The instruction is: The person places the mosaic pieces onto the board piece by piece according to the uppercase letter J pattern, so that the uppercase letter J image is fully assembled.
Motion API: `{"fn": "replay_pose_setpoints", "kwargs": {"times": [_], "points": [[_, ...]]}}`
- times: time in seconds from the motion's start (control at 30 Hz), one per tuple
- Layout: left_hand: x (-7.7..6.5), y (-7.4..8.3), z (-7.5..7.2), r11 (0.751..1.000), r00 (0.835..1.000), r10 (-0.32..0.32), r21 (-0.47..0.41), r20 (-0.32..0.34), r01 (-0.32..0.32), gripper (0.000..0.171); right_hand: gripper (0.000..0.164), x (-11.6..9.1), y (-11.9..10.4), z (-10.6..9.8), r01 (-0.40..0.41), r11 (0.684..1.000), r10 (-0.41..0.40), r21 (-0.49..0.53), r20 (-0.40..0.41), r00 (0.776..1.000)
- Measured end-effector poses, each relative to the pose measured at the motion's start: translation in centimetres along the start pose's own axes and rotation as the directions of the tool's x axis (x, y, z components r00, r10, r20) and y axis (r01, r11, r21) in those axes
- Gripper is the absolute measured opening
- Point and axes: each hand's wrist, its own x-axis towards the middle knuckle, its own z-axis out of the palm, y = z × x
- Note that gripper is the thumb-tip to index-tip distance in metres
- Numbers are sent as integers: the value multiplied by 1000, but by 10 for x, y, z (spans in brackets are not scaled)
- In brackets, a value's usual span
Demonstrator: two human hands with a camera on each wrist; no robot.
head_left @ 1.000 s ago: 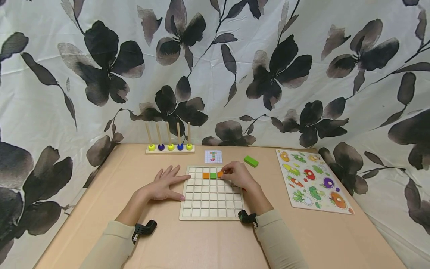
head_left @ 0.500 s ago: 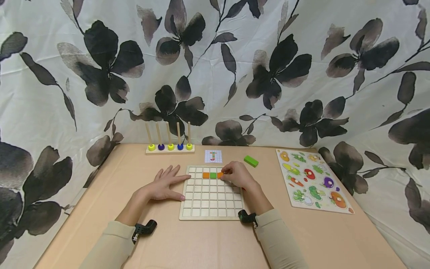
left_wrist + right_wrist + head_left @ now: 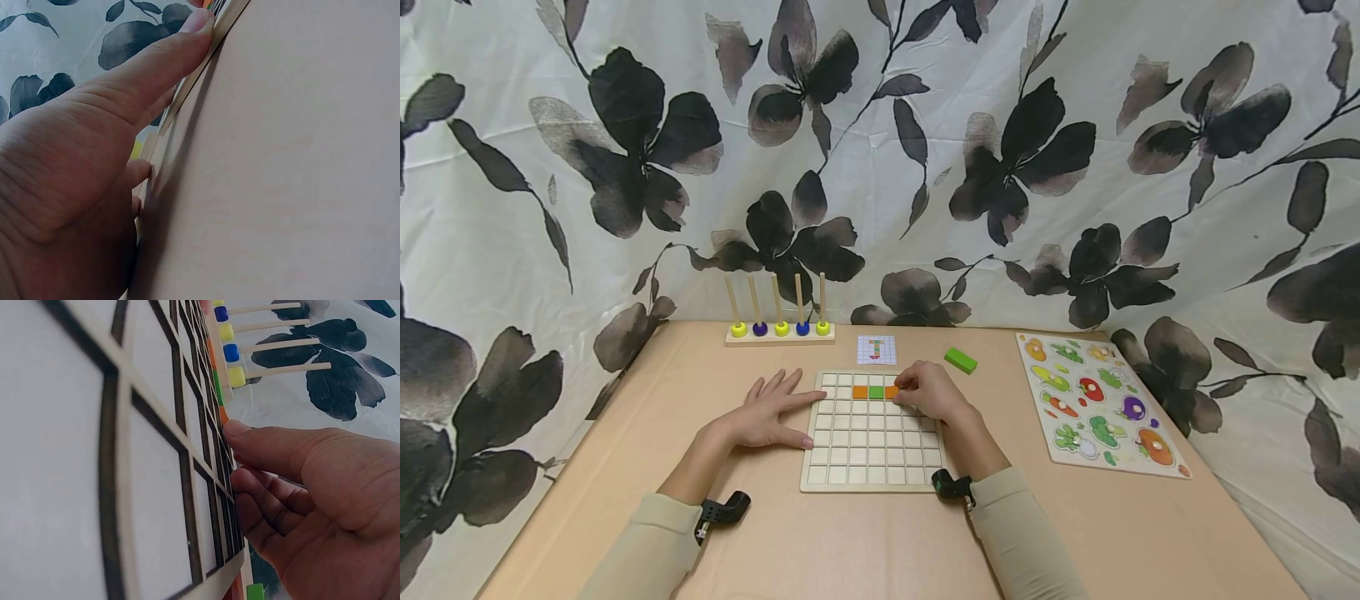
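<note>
A pale wooden grid board (image 3: 868,475) lies on the table, with an orange tile (image 3: 860,392) and a green tile (image 3: 876,392) side by side in its second row. Just right of them is another orange tile (image 3: 891,391), partly hidden by my right hand (image 3: 931,390), whose thumb and curled fingers pinch it at the board. In the right wrist view the thumb tip meets this orange tile at the far part of the grid. My left hand (image 3: 767,414) has its fingers spread, with index finger and thumb touching the board's left edge.
Behind the board lies a small card (image 3: 877,350) with a coloured grid pattern. A green block (image 3: 960,360) is to its right. A peg stand (image 3: 780,332) with yellow and blue beads stands back left, and a vegetable picture board (image 3: 1101,408) lies at right.
</note>
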Motion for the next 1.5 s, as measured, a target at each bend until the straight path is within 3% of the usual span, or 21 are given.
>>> {"fn": "replay_pose_setpoints", "kwargs": {"times": [0.63,1.0,1.5], "points": [[-1,0,0,1000,1000,0,-22,6,0,82,28,-2,-1,-4,-1,1000,1,12,12,1000],[-1,0,0,1000,1000,-11,-6,7,11,83,34,-11,-4,-30,44,998,-43,38,-14,999],[0,-1,0,1000,1000,-10,-18,10,10,82,29,-23,8,-55,-1,997,4,78,-43,999]]}}
